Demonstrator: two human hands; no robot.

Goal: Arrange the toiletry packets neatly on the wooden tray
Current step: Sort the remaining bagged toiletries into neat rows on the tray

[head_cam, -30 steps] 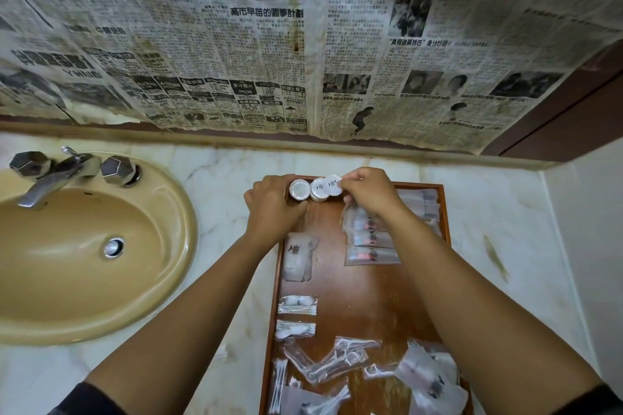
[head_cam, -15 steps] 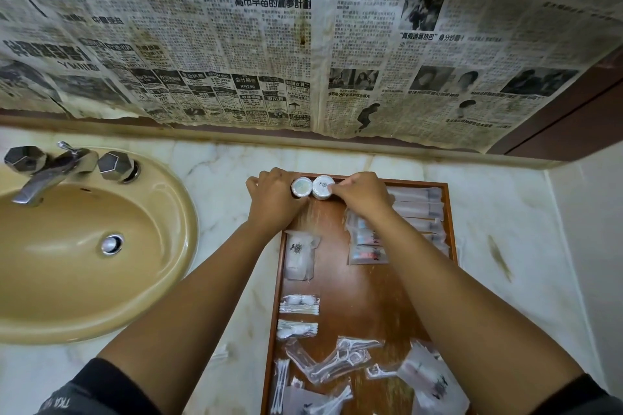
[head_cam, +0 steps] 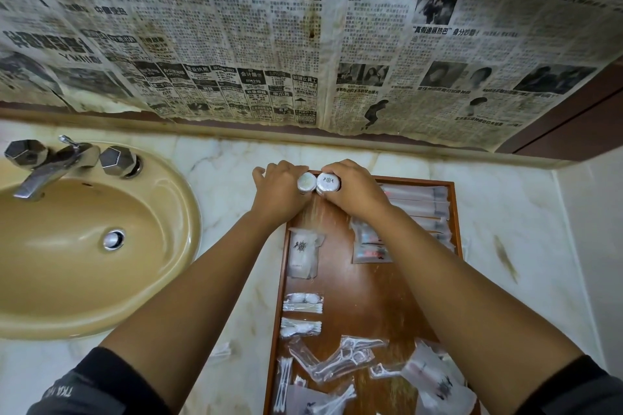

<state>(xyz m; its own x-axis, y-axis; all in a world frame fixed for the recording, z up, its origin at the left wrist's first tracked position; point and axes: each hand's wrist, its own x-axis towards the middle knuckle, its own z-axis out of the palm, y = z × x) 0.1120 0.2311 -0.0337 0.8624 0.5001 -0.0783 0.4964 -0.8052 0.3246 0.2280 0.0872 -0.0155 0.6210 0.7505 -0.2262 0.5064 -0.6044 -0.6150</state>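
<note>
Seen from the head camera, a person's left hand (head_cam: 279,192) curls around a plain-capped pot (head_cam: 306,183) while the right hand (head_cam: 357,190) grips a crested pot (head_cam: 328,181). The two pots touch at the far edge of the wooden tray (head_cam: 371,296), which sits on the marble tabletop (head_cam: 219,158) beside a sink (head_cam: 84,246). Long sachets (head_cam: 418,199) lie stacked along the tray's right side, and loose toiletry packets (head_cam: 340,357) are jumbled at its near end. Setting the pair down well likely means keeping both upright, flush against the far rim, and letting go gently so neither tips.
</note>
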